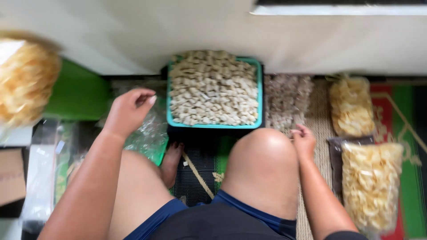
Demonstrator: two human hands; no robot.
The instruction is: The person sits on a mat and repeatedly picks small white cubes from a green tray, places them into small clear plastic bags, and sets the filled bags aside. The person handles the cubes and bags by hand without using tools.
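- Left hand (pixel 129 110): fingers curled, pinching a thin clear plastic bag (pixel 149 131), left of the teal tray (pixel 259 95) of pale crackers.
- Right hand (pixel 304 141): fingertips pinched over a clear bag of crackers (pixel 287 100), right of the tray; grasp unclear.

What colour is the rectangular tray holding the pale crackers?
Teal rectangular plastic tray, clearest in the head view.

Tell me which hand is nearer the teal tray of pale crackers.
Left. The left hand hovers just beside the teal tray's left edge; the right hand sits lower, past its right corner, by the knee.
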